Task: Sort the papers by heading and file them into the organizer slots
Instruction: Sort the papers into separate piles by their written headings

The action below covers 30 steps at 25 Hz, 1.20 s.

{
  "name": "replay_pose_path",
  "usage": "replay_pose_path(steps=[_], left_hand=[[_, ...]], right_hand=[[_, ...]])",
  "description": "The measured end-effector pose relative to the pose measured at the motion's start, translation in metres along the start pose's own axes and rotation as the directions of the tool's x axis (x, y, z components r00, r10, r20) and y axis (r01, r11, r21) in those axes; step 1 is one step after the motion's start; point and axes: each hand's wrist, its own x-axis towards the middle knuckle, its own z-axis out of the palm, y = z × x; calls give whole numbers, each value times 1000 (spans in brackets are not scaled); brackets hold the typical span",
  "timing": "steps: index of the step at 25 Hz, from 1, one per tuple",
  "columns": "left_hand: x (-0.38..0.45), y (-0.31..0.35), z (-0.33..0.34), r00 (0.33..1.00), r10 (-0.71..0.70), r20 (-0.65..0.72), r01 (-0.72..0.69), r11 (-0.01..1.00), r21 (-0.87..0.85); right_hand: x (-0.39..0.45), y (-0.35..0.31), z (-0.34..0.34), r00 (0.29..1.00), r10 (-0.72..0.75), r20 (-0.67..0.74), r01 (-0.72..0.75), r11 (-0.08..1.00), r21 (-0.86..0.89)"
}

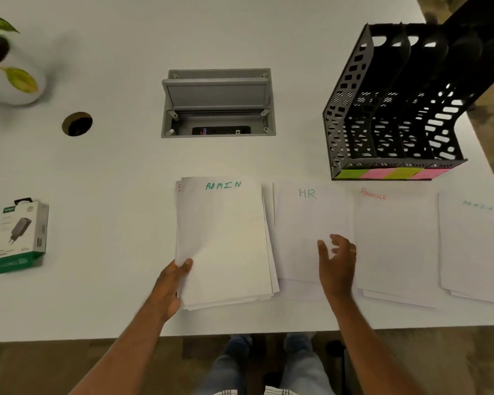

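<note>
On the white surface (111,172) a black slotted organizer (394,109) stands at far right, behind sorted sheets headed HR (308,218), FINANCE (394,238) and ADMIN (474,240), while the left hand (171,283) grasps the ADMIN-topped stack (226,240) and the right hand (337,263) hovers over the HR sheet with its grip released.

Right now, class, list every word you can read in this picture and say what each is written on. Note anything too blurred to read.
"ADMIN", green: top sheet of the stack the left hand holds.
"HR", green: sheet under the right hand.
"FINANCE", red: next pile to the right.
"ADMIN", faint green, blurred, likely: far-right pile.
Red mark on a lower sheet at the stack's left edge: cut off.
Charger box: print too blurred.
Sticky notes on the organizer: unreadable.
</note>
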Motion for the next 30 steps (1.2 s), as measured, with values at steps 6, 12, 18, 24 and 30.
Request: replay_pose_path(steps=[6, 12, 18, 24, 30], left_hand=[[-1, -9, 12, 996, -39, 84, 39, 999, 1], [8, -14, 11, 991, -45, 123, 44, 999, 10], [20, -25, 40, 989, -35, 143, 31, 999, 30], [19, -32, 99, 977, -31, 213, 16, 997, 70], [7, -61, 199, 955, -79, 287, 45, 992, 120]], right_hand=[[-61, -74, 43, 864, 68, 499, -196, 958, 208], [-69, -75, 35, 975, 50, 215, -108, 958, 265], [-56, -51, 10, 994, -27, 109, 11, 989, 149], [-13, -1, -40, 998, 55, 20, -56, 996, 64], [58, 54, -136, 993, 91, -78, -85, 994, 73]])
